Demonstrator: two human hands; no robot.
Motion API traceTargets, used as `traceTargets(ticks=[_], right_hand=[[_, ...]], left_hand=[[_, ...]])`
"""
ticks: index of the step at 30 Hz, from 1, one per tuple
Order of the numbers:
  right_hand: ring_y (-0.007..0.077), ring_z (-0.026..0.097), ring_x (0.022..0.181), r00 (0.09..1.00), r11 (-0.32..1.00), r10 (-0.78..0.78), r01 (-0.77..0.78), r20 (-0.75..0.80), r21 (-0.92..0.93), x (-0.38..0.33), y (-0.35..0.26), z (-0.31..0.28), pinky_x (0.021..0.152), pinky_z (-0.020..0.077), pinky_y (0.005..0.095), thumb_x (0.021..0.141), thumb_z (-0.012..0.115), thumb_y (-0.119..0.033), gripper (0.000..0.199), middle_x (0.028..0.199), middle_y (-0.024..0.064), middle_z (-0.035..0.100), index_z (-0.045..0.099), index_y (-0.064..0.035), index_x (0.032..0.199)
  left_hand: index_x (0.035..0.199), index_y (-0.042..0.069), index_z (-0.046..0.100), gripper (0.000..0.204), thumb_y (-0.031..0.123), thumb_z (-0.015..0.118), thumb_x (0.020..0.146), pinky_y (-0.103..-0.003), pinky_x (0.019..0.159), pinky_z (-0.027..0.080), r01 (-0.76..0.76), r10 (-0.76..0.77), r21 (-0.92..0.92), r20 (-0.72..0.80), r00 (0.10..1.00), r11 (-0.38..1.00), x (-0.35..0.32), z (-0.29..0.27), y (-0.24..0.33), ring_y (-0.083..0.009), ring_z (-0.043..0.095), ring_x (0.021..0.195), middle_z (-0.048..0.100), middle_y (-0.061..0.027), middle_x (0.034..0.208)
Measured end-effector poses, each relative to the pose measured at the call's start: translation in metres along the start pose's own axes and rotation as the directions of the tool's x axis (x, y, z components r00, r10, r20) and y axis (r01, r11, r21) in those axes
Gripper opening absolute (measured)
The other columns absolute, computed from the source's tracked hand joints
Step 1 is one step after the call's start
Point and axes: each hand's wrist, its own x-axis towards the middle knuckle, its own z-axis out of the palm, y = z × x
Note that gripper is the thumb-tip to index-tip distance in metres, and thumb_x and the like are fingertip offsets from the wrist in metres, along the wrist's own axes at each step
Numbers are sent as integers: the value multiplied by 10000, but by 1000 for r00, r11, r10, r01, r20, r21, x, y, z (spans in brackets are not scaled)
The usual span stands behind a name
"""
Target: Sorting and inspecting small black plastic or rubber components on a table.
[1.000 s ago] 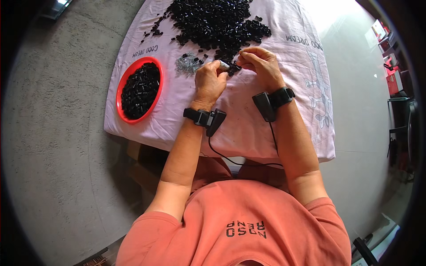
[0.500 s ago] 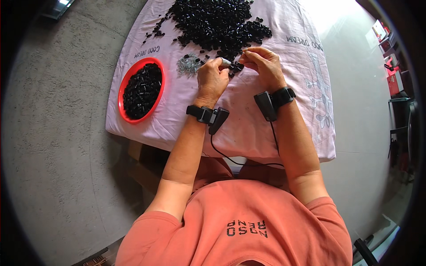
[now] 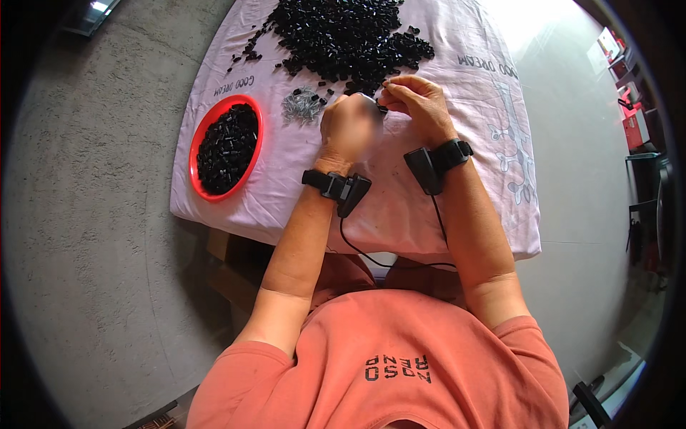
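Observation:
My left hand (image 3: 349, 127) is over the cloth-covered table (image 3: 400, 186), its fingers smeared by blur, so what it holds does not show. Close to its right, my right hand (image 3: 421, 104) has thumb and forefinger pinched together. Something thin and tiny shows at those fingertips, too small to name. A small black piece (image 3: 381, 109) lies between the two hands. Just beyond them spreads a large heap of small black plastic pieces (image 3: 343, 43). Left of my left hand lies a little pile of thin, clear or silvery bits (image 3: 301, 105).
A red-rimmed round basin (image 3: 260, 143) full of black pieces stands at the table's left. Loose black pieces (image 3: 250, 50) are scattered beside the heap. A black cable (image 3: 371, 263) hangs between my wrist straps. Red and dark items (image 3: 632, 121) stand at far right.
My right hand has shifted slightly left, still pinched. My left hand has turned, and its fingers, seen pinched before, are now blurred.

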Motion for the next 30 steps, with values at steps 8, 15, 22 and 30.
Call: traceTargets(ticks=[8, 15, 22, 30], right_hand=[[155, 710, 821, 999, 1000, 11, -10, 53, -16, 0, 1, -1, 741, 580, 263, 928, 653, -120, 159, 928, 77, 717, 684, -25, 1052], [157, 707, 808, 995, 1000, 10, -9, 96, -16, 1, 6, -3, 736, 581, 273, 927, 656, -127, 161, 912, 82, 717, 681, -25, 1049], [149, 701, 801, 995, 997, 25, -18, 92, -79, -1, 3, 0, 728, 577, 268, 939, 638, -133, 181, 900, 86, 716, 674, -27, 1080], [136, 696, 796, 994, 995, 29, -19, 106, -99, -1, 2, 0, 713, 569, 249, 942, 626, -133, 173, 892, 77, 715, 685, -37, 1073]], left_hand=[[863, 57, 670, 139, 123, 713, 748, -425, 783, 525, 71, -76, 54, 106, 991, 996, 4, -5, 8, -338, 652, 864, 650, -148, 887], [871, 20, 641, 142, 128, 660, 780, -450, 789, 507, -40, 30, 192, 54, 998, 981, -3, -2, 20, -367, 626, 889, 623, -168, 905], [872, 26, 596, 67, 74, 603, 827, -473, 773, 492, 33, -36, 161, 16, 999, 986, -5, 3, 14, -385, 619, 888, 617, -180, 917], [875, 25, 632, 67, 68, 589, 846, -438, 725, 518, -5, 5, 20, -18, 1000, 1000, -3, -1, -12, -372, 655, 808, 669, -178, 848]])
